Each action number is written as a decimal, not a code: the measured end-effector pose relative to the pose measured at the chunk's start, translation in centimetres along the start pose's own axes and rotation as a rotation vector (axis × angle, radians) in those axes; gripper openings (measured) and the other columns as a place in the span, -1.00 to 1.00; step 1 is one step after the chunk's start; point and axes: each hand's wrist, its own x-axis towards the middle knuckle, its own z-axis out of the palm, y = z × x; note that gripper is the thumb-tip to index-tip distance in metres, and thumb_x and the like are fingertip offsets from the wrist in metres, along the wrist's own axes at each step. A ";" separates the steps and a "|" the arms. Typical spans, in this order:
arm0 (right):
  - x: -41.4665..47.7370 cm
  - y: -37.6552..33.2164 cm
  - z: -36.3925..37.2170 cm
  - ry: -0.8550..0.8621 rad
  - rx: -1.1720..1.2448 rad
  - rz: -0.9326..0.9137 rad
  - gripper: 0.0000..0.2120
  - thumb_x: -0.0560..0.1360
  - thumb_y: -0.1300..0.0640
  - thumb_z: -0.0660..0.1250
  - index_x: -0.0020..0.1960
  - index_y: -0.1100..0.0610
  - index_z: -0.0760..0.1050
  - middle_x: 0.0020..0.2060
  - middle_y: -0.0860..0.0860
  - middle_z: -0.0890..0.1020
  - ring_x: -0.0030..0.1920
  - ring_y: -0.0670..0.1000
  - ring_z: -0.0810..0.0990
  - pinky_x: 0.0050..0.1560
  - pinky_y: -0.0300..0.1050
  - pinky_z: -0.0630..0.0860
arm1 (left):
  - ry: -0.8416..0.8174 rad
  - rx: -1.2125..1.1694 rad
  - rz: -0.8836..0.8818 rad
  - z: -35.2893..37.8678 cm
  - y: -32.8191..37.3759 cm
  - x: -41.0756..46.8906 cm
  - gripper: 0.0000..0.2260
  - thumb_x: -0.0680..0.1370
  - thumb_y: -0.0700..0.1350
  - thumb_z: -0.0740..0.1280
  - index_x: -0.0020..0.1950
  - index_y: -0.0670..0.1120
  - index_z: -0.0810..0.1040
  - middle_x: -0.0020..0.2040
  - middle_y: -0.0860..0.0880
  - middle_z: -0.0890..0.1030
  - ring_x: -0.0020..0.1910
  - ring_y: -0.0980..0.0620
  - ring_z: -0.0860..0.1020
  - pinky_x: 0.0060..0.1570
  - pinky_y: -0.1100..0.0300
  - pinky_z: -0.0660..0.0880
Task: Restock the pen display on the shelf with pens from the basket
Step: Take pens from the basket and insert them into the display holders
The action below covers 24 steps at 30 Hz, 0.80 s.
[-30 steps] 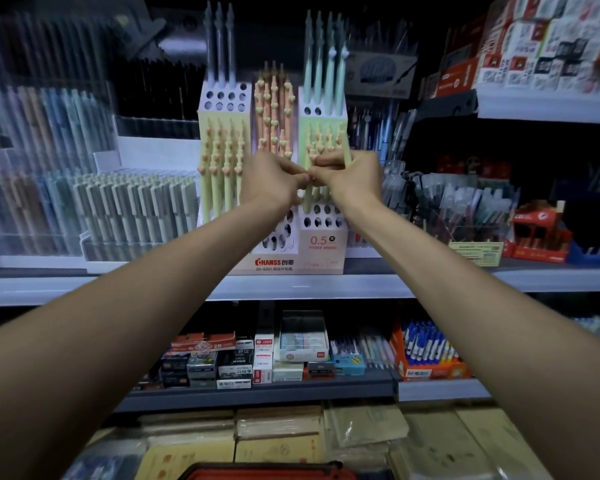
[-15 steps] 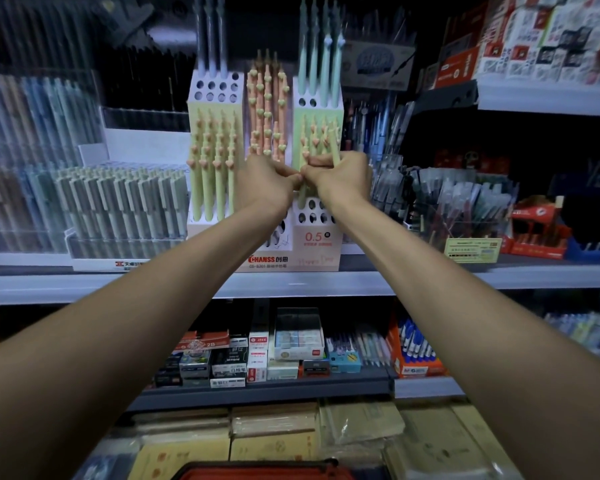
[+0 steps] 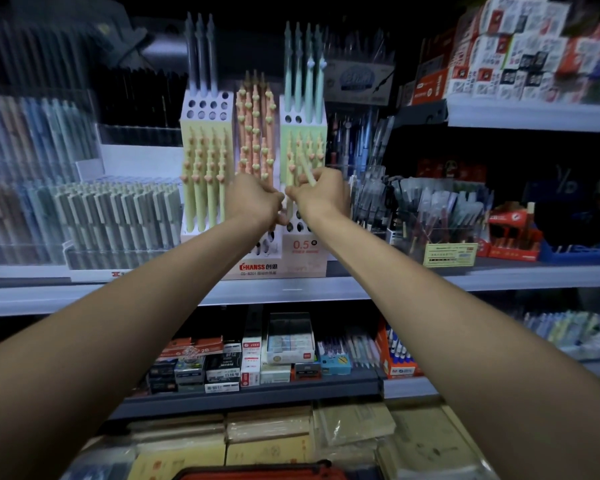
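Note:
The tiered white pen display [image 3: 303,252] stands on the middle shelf, filled with yellow, orange, green and blue-grey pens. My right hand [image 3: 321,195] grips a pale green pen [image 3: 307,169] that points up and left in front of the display's green column. My left hand [image 3: 253,199] is curled right beside it, fingertips near my right hand and a pale pen [image 3: 284,211] between them; what the left fingers hold is hidden. The red rim of the basket [image 3: 257,472] shows at the bottom edge.
A rack of grey-green pens [image 3: 118,216] stands left of the display, clear tubs of pens [image 3: 437,209] to its right. The grey shelf edge [image 3: 291,292] runs below. Boxes of stationery fill the lower shelf [image 3: 257,393]; red-and-white cartons sit upper right.
My hands have parted slightly, and my right hand now holds a single green pen tilted up in front of the green column. The view has shifted a little.

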 end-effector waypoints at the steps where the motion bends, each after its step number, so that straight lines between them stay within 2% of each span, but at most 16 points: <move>1: -0.4 0.0 -0.3 0.013 -0.040 -0.016 -0.80 0.45 0.11 0.55 0.02 -0.01 0.59 -0.02 -0.01 0.70 -0.15 0.09 0.70 -0.15 -0.01 0.67 | 0.011 -0.004 0.000 -0.2 0.0 -0.3 -0.85 0.61 -0.32 0.34 -0.07 -0.38 0.66 -0.20 -0.26 0.70 -0.44 -0.06 0.69 -0.45 0.02 0.55; 3: -1.4 0.1 -1.2 0.033 -0.107 -0.054 -0.74 0.47 0.10 0.47 0.09 0.01 0.47 0.02 0.00 0.65 -0.10 0.12 0.67 -0.15 -0.02 0.62 | 0.012 0.002 0.012 -0.6 0.0 -1.3 -0.84 0.62 -0.31 0.30 -0.03 -0.35 0.66 -0.15 -0.23 0.71 -0.45 -0.06 0.69 -0.38 -0.12 0.59; 5: -2.5 0.5 -2.0 -0.018 -0.098 -0.051 -0.64 0.50 0.05 0.40 0.21 0.10 0.36 0.08 0.07 0.61 -0.03 0.15 0.64 -0.12 0.03 0.59 | -0.036 -0.021 0.012 -0.9 -0.2 -2.5 -0.85 0.63 -0.29 0.29 -0.04 -0.29 0.65 -0.14 -0.19 0.72 -0.45 -0.07 0.68 -0.48 0.01 0.52; 7: -3.6 0.9 -2.8 -0.118 -0.041 -0.005 -0.45 0.61 -0.01 0.29 0.46 0.20 0.19 0.30 0.14 0.53 0.15 0.18 0.59 0.03 0.06 0.54 | -0.099 -0.054 0.006 -1.2 -0.6 -3.8 -0.88 0.64 -0.26 0.30 0.00 -0.21 0.64 -0.13 -0.13 0.73 -0.47 -0.04 0.66 -0.53 0.19 0.42; 8: -4.0 1.1 -3.2 -0.149 -0.019 0.008 -0.42 0.65 0.00 0.22 0.54 0.21 0.09 0.40 0.14 0.48 0.24 0.19 0.55 0.12 0.07 0.52 | -0.122 -0.060 0.006 -1.3 -0.7 -4.5 -0.88 0.64 -0.25 0.31 0.01 -0.20 0.64 -0.14 -0.11 0.73 -0.48 -0.03 0.65 -0.53 0.23 0.39; 9: -4.3 1.3 -3.4 -0.156 -0.016 -0.005 -0.47 0.67 0.03 0.17 0.53 0.20 0.07 0.43 0.14 0.44 0.27 0.19 0.55 0.15 0.10 0.52 | -0.142 -0.060 0.006 -1.2 -0.8 -5.0 -0.88 0.64 -0.24 0.31 0.02 -0.20 0.65 -0.15 -0.10 0.73 -0.49 -0.02 0.64 -0.52 0.25 0.38; 12: -5.1 2.2 -3.8 -0.133 -0.002 -0.063 -0.75 0.67 0.18 0.14 0.32 0.17 0.24 0.34 0.14 0.47 0.12 0.15 0.58 0.15 0.25 0.59 | -0.220 -0.070 0.005 -1.0 -1.0 -6.7 -0.87 0.65 -0.20 0.34 0.04 -0.20 0.67 -0.15 -0.11 0.74 -0.48 -0.03 0.62 -0.50 0.25 0.39; 14: -5.4 2.6 -4.0 -0.126 0.051 -0.042 -0.94 0.65 0.20 0.19 0.10 0.10 0.34 0.18 0.12 0.50 0.06 0.13 0.55 0.20 0.23 0.55 | -0.247 -0.094 -0.001 -0.9 -1.2 -7.5 -0.88 0.65 -0.17 0.36 0.04 -0.19 0.68 -0.13 -0.11 0.75 -0.44 -0.03 0.63 -0.44 0.21 0.41; 16: -5.5 3.0 -4.4 -0.131 0.155 -0.013 -0.86 0.63 0.20 0.28 -0.10 0.06 0.41 0.09 0.11 0.56 0.09 0.15 0.60 0.20 0.21 0.59 | -0.244 -0.133 -0.013 -0.7 -1.2 -8.1 -0.90 0.64 -0.18 0.39 0.01 -0.17 0.68 -0.12 -0.13 0.75 -0.39 -0.04 0.64 -0.39 0.19 0.43; 20: -5.8 3.3 -5.6 -0.183 0.309 0.005 -0.88 0.61 0.23 0.40 -0.06 0.05 0.59 -0.13 -0.12 0.61 -0.03 -0.02 0.59 0.18 -0.06 0.57 | -0.213 -0.179 0.023 -0.9 -1.0 -8.7 -0.92 0.59 -0.22 0.45 0.05 -0.16 0.72 -0.09 -0.09 0.73 -0.26 -0.02 0.67 -0.39 0.38 0.44; 22: -6.0 3.3 -6.0 -0.183 0.340 -0.007 -0.93 0.59 0.22 0.44 0.03 0.08 0.64 -0.12 -0.15 0.62 0.04 -0.03 0.61 0.12 -0.15 0.55 | -0.204 -0.209 0.050 -0.9 -0.9 -8.8 -0.89 0.58 -0.23 0.47 0.08 -0.16 0.74 -0.09 -0.07 0.73 -0.23 0.00 0.66 -0.38 0.45 0.43; 24: -6.1 3.3 -6.1 -0.186 0.360 -0.001 -0.92 0.60 0.22 0.43 0.00 0.06 0.65 -0.10 -0.14 0.64 0.07 -0.01 0.63 0.07 -0.15 0.57 | -0.190 -0.224 0.075 -0.9 -1.0 -8.7 -0.89 0.57 -0.25 0.48 0.07 -0.15 0.75 -0.10 -0.04 0.74 -0.21 0.03 0.66 -0.35 0.46 0.44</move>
